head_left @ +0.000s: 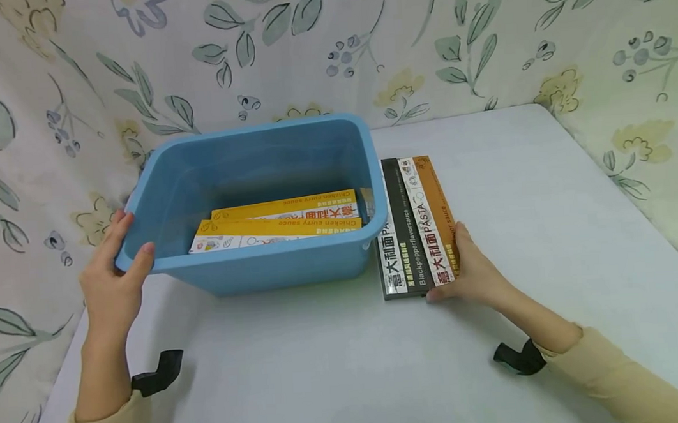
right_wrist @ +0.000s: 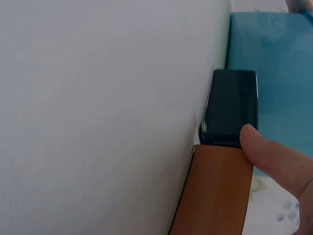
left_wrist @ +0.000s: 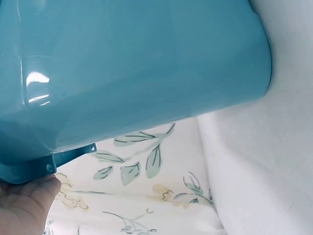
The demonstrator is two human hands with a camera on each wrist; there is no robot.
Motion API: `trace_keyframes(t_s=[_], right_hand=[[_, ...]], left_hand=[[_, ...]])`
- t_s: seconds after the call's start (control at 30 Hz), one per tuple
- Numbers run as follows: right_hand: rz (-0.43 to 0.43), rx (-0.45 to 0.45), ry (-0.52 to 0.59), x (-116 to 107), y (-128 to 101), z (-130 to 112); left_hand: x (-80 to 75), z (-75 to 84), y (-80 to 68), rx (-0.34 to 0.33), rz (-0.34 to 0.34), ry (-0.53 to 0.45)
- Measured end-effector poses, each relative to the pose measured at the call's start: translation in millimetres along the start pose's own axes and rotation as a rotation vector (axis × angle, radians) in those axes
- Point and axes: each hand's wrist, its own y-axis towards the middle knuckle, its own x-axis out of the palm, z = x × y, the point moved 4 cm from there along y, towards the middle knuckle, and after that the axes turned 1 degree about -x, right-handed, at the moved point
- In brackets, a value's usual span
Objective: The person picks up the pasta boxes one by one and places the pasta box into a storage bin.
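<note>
A: What is the left hand (head_left: 109, 281) doing?
B: It grips the rim of the blue bin (head_left: 279, 271) near its front left corner, with the fingers wrapped over the edge

A: And the right hand (head_left: 479, 279)?
B: Its fingers are narrowed on the orange pasta box (head_left: 438, 209), thumb at the near end, the others along the right side

A: Where does that box lie?
B: On the white desk (head_left: 324, 359), right of the bin, side by side with a black pasta box (head_left: 412, 239) that sits between it and the bin

A: Anything inside the bin?
B: Two yellow boxes (head_left: 282, 226) show, marked "Chicken curry sauce", one in front of the other; floral cloth (head_left: 319, 53) rises behind
</note>
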Motion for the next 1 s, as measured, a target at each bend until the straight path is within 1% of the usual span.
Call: trace_keyframes(t_s=[0.13, 0.27, 0.5, 0.67, 0.87, 1.0], right_hand=[[0.001, 0.014, -0.072, -11, 0, 8], [-0.003, 0.031, -0.121, -19, 1, 15], [-0.009, 0.094, -0.122, -23, 5, 22], [-0.017, 0.113, -0.145, -24, 6, 24], [0.026, 0.119, -0.147, -28, 5, 27], [0.044, 0.141, -0.127, -34, 4, 29]], left_hand=[[1.0, 1.9, -0.1, 0.016, 0.006, -0.004], [0.6, 0.9, -0.2, 0.017, 0.014, 0.000], [1.0, 0.0, -0.2, 0.017, 0.024, 0.009], [1.0, -0.6, -1.1, 0.006, 0.023, 0.006], [0.7, 0.0, -0.5, 0.010, 0.023, 0.003], [0.9, 0.7, -0.1, 0.006, 0.019, 0.008]])
